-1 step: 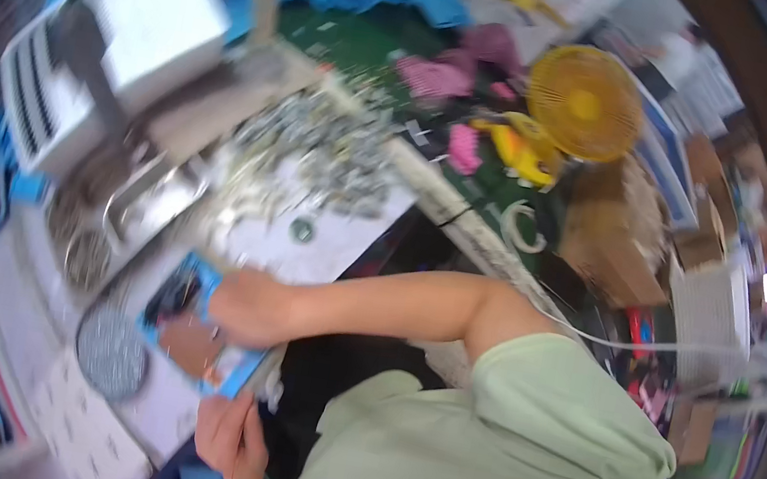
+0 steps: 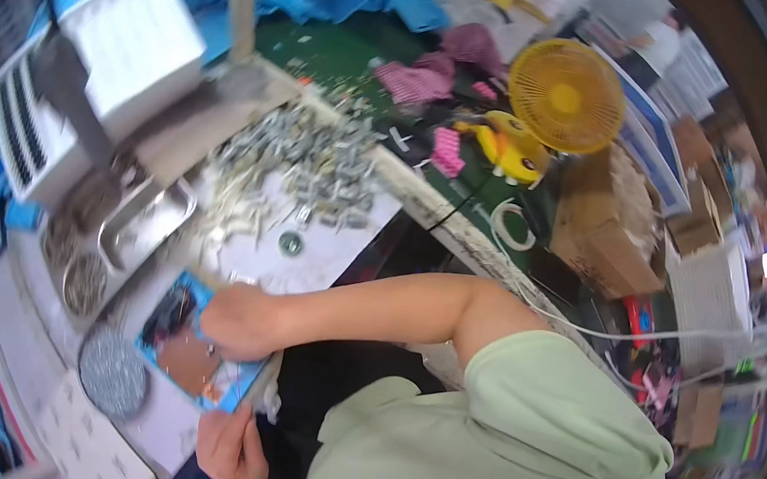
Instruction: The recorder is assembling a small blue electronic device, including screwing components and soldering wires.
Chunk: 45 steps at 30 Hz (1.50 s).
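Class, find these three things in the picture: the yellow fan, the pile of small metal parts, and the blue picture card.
yellow fan (image 2: 566,95), head view, centre of its round grille
pile of small metal parts (image 2: 321,160), head view, middle of the heap
blue picture card (image 2: 181,345), head view, its printed face

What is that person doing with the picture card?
A person in a light green shirt is at a cluttered workbench. The right hand presses on a blue picture card lying flat on the bench. The left hand is at the card's near edge. A heap of small metal parts lies beyond it.

A cluttered green workbench (image 2: 333,54) holds a yellow fan (image 2: 566,95), with cardboard boxes (image 2: 606,241) beside it.
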Tool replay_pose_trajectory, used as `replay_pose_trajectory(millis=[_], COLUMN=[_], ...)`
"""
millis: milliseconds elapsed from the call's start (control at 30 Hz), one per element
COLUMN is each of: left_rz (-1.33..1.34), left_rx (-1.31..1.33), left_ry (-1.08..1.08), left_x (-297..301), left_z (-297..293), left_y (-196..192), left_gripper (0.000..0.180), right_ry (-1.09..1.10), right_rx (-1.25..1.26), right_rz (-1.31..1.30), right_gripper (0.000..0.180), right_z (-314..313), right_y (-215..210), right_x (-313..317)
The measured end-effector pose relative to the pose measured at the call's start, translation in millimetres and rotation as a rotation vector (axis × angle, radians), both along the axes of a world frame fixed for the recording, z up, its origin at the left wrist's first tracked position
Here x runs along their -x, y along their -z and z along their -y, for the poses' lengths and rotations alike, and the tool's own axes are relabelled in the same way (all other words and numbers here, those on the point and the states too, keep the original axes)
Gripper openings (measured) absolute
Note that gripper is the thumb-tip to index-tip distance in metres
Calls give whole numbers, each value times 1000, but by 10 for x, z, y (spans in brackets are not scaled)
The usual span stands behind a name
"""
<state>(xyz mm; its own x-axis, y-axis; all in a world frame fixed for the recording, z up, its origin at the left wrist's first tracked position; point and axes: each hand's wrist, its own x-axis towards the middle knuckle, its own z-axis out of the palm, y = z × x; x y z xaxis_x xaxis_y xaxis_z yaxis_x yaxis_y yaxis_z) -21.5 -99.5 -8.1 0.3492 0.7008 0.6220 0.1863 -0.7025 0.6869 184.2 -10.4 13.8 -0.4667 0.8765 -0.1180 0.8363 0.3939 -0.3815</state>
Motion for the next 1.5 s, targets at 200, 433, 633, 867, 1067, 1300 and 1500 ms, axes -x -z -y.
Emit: replay_pose_trajectory(millis=[200,433,633,867,1067,1300,1500], left_rz=[-198,-345,-476,-387,-334,-349,-412], left_rx=[12,-5,-37,-29,-20,114,190], left_ry=[155,226,275,262,-215,-298,-62], left_x=[144,270,200,175,545,779,319], left_z=[52,137,195,148,99,241,600], left_y=[-169,-254,-331,-272,-7,167,324], left_gripper=[17,17,19,19,10,15,13], right_ry=[-118,-216,-169,-361,-370,-176,-206], right_rx=[116,-118,-453,-441,-354,-354,-267], right_rz=[66,223,183,-462,-434,-278,-276], right_gripper=[23,18,12,19,27,48,45], right_z=[-188,-121,81,543,501,697,882], right_y=[-191,-138,-50,256,119,-143,-99], right_x=[-75,66,4,-346,-199,148,264])
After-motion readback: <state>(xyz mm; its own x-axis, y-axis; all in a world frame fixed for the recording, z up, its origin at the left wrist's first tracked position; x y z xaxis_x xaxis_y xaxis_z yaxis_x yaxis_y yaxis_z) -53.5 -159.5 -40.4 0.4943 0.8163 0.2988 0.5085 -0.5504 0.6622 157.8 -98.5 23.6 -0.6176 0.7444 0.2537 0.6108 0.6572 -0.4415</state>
